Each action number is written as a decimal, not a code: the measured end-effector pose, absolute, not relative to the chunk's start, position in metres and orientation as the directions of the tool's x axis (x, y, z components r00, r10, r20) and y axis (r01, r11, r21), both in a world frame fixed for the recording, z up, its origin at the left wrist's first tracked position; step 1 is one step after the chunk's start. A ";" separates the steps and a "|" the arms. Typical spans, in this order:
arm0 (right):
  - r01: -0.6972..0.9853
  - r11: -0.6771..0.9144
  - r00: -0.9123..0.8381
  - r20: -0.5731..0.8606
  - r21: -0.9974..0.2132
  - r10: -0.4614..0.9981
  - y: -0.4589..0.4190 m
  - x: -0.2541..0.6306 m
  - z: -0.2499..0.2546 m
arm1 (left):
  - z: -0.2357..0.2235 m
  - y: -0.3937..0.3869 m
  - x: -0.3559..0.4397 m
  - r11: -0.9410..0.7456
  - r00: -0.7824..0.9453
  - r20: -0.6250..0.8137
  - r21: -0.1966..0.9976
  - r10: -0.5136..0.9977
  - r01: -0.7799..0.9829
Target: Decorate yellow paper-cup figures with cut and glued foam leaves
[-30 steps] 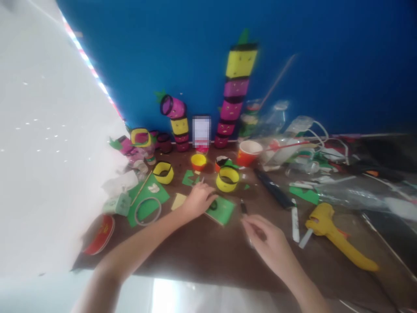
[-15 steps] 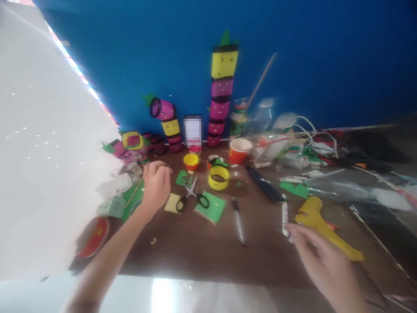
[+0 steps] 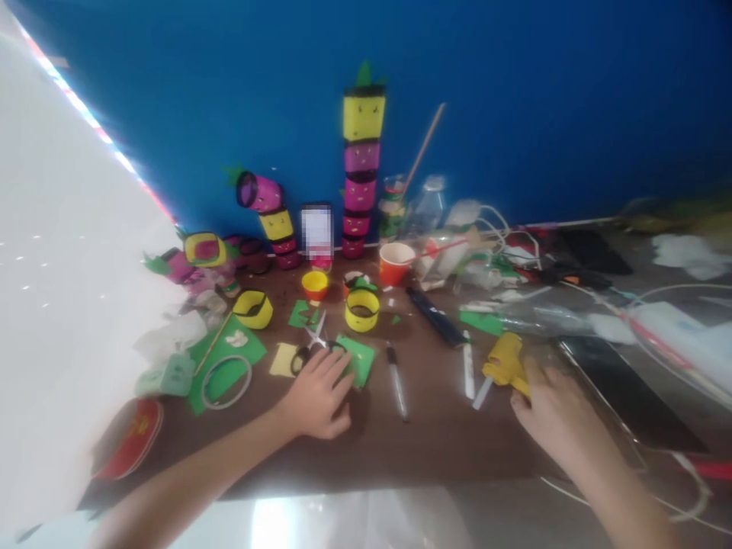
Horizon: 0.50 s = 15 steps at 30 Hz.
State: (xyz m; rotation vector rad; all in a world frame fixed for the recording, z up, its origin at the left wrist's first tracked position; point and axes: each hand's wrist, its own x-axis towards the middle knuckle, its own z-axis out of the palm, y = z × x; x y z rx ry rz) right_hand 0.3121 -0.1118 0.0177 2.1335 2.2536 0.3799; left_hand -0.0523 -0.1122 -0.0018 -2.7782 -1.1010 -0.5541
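Note:
Fingers apart, my left hand (image 3: 320,393) rests over the black handles of the scissors (image 3: 317,332) and the near edge of a green paper pad (image 3: 357,358). My right hand (image 3: 552,404) is closed round the grip of a yellow glue gun (image 3: 503,358), from which a translucent glue stick (image 3: 484,393) pokes out. A white marker (image 3: 468,366) lies just left of the gun. Between the hands is a pen (image 3: 396,381). Yellow paper rings (image 3: 361,311) stand behind the scissors and to the left. The picture is somewhat blurred.
A tall stack of pink and yellow cups (image 3: 361,164) stands against the blue wall, with a leaning stack (image 3: 277,225) beside it. A red cup (image 3: 396,264) and a black tool (image 3: 435,316) lie behind. At right are a black phone (image 3: 629,393), cables and plastic.
My left hand has come from the back left to the scissors, uncovering a yellow ring. My right hand has left the marker and taken the glue gun, which has turned. The view has shifted right.

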 end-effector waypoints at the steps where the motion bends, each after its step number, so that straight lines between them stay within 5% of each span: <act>1: 0.981 0.052 -0.084 0.168 0.185 0.982 -0.110 0.312 0.016 | -0.003 -0.112 -0.052 -0.738 0.673 0.381 0.037 0.634 0.674; 10: 0.999 0.043 -0.045 0.153 0.011 0.987 -0.112 0.324 0.006 | -0.010 -0.112 -0.050 -0.756 0.662 0.436 0.069 0.610 0.651; 15: 0.992 0.009 0.034 0.340 -0.125 0.940 -0.139 0.322 0.014 | -0.010 -0.113 -0.050 -0.744 0.652 0.430 0.074 0.625 0.664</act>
